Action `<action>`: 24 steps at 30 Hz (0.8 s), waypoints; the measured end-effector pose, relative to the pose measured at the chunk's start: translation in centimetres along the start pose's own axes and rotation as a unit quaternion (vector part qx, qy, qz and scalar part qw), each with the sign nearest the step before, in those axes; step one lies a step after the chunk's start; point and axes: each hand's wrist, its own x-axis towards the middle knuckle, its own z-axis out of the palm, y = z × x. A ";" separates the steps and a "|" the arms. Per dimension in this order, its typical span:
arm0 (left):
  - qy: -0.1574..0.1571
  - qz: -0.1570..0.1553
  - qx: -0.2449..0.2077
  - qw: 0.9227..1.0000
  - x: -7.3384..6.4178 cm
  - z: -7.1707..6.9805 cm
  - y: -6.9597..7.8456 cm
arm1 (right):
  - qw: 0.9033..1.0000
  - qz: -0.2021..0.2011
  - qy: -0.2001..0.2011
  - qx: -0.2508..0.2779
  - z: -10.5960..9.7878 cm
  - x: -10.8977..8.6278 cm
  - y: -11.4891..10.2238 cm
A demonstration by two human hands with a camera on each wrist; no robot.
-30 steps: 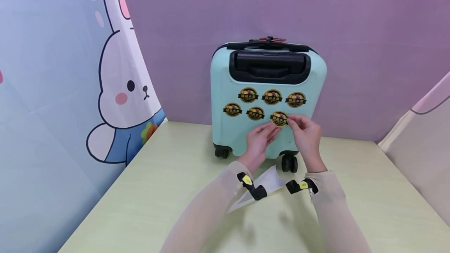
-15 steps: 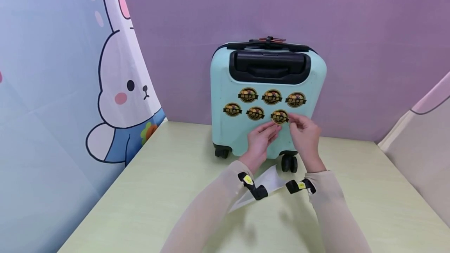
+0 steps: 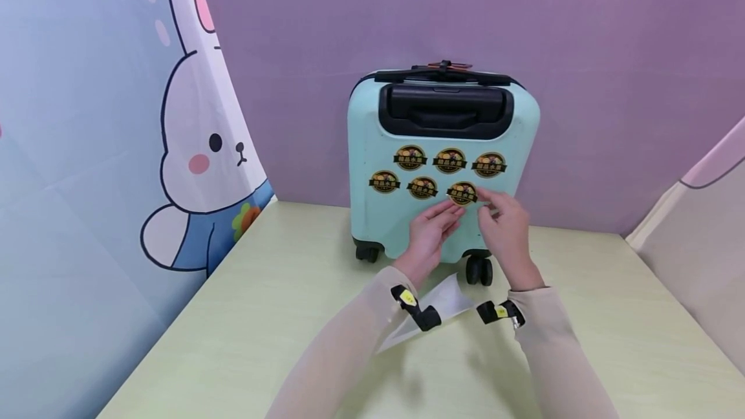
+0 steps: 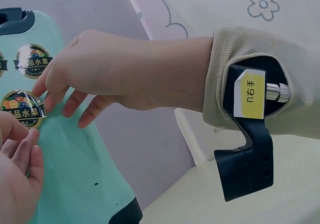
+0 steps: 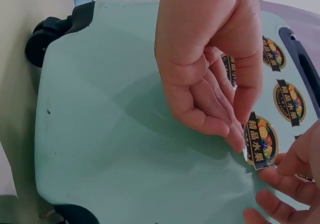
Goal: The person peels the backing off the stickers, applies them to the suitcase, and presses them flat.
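Note:
A round black-and-gold fruit sticker [image 3: 462, 193] with a dark ribbon band lies at the right end of the lower sticker row on a mint-green suitcase [image 3: 384, 218]. My left hand [image 3: 431, 231] pinches the sticker's lower-left edge with curled fingertips, also seen in the right wrist view beside the sticker [image 5: 261, 141]. My right hand [image 3: 507, 231] is at its right side, an index fingertip touching the ribbon end and the thumb apart from it. In the left wrist view, the right hand's other fingers [image 4: 90, 111] spread loosely over the suitcase face.
Several matching stickers [image 3: 410, 158] sit in two rows below the black handle recess [image 3: 447, 112]. The suitcase stands upright on black wheels [image 3: 479, 271] on a pale table [image 3: 262, 341]. A white backing sheet [image 3: 448, 299] lies under the wrists. A purple cloth [image 3: 291, 83] hangs behind.
The right thumb has drawn away from the sticker's right edge and moved lower, while the index finger stays there. The sticker sits flatter; the left hand has hardly moved.

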 end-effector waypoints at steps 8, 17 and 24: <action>-0.012 -0.005 -0.004 1.000 0.1 -0.2 0.1 | 0.999 -0.010 -0.015 -0.040 -0.2 0.1 -0.5; -0.024 -0.006 -0.007 1.000 0.2 -0.3 0.1 | 0.997 -0.012 -0.047 -0.067 -0.8 -0.1 -0.7; -0.018 -0.009 -0.010 1.000 0.1 -0.2 0.2 | 0.997 -0.018 -0.041 -0.064 -1.0 -0.3 -0.2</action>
